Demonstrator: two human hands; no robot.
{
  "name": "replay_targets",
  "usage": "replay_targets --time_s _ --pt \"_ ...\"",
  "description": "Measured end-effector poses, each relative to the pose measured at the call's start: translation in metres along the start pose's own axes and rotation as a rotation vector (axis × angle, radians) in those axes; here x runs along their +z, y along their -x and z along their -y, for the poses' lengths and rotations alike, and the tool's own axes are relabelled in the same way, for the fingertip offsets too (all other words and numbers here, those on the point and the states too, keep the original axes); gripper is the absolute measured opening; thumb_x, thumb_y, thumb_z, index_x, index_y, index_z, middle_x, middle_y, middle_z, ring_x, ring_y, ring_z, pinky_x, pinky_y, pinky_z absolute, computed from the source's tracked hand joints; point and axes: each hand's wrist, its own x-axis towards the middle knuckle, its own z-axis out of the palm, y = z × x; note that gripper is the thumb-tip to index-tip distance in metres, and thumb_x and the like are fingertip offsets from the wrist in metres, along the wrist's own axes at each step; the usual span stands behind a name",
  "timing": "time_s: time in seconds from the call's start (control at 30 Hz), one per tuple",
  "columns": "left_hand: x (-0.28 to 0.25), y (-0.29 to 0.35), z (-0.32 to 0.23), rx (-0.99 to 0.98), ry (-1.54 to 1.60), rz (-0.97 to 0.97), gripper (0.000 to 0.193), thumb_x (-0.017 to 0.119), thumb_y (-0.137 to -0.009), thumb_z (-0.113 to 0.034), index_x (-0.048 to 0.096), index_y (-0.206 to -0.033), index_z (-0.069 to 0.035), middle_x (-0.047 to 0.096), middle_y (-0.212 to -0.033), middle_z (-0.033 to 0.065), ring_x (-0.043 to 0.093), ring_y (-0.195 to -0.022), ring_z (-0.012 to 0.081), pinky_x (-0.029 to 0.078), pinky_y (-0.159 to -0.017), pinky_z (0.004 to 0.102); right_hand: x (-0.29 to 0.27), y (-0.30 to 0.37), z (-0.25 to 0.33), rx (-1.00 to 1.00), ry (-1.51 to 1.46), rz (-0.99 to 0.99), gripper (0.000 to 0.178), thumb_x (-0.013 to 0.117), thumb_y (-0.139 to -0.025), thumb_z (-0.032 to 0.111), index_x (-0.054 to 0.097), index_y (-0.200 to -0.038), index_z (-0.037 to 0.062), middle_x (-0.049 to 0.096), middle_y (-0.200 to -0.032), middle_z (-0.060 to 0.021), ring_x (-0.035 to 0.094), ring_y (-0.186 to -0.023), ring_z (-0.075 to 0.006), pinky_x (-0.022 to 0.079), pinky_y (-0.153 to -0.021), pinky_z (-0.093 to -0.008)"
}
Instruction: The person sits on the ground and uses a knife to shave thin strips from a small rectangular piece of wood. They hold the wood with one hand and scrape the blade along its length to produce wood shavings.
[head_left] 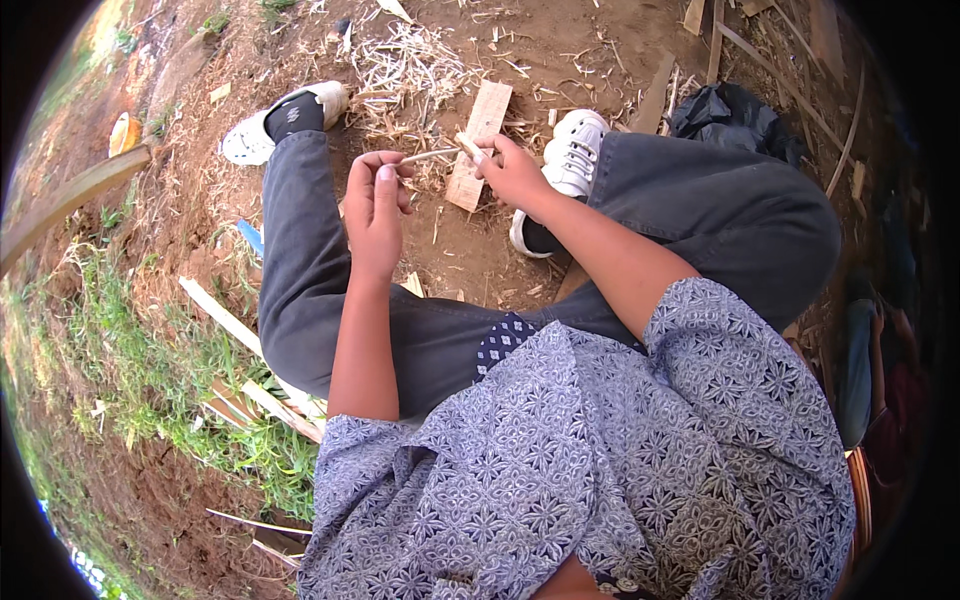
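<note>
Between my two hands runs a thin pale wooden stick (430, 156), nearly level. My left hand (374, 210) pinches its left end between thumb and fingers. At the other end, my right hand (514, 176) grips a short, pale, wood-like piece (468, 146), which meets or crosses the stick's tip; whether it is joined to it I cannot tell. Below and behind the hands a flat wooden board (490, 105) lies tilted on the brown soil, between my white shoes (575, 150).
Wood shavings (410, 62) are heaped past the board. A black plastic bag (735, 120) and wooden strips (655, 92) lie at the far right. Long pale slats (222, 315) rest in grass at the left, below a curved beam (75, 195). Another person's clothed leg (857, 370) shows at the right rim.
</note>
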Motion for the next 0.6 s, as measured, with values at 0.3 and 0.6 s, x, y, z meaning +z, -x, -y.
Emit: replay_targets --time_s 0.3,0.6 --pt "0.003 -0.007 -0.007 0.152 -0.15 0.016 0.014 0.053 -0.107 -0.009 0.062 -0.111 0.0 0.066 -0.105 0.0063 0.051 -0.069 0.004 0.047 -0.063 0.0212 -0.003 -0.004 0.0 0.029 -0.068 0.015 0.041 0.057 -0.101 0.017 0.048 -0.141 0.0105 0.067 -0.092 -0.0042 0.06 -0.067 -0.0092 0.051 -0.058 -0.0272" --pt "-0.016 -0.01 -0.008 0.15 -0.223 0.079 0.019 0.05 -0.108 -0.007 0.067 -0.111 0.002 0.065 -0.114 0.0067 0.062 -0.085 0.0084 0.056 -0.074 0.0258 0.025 0.026 0.057 -0.312 -0.107 -0.04 0.026 0.063 -0.099 0.022 0.064 -0.122 0.0117 0.071 -0.089 -0.0114 0.068 -0.075 -0.019 0.053 -0.068 -0.0372"
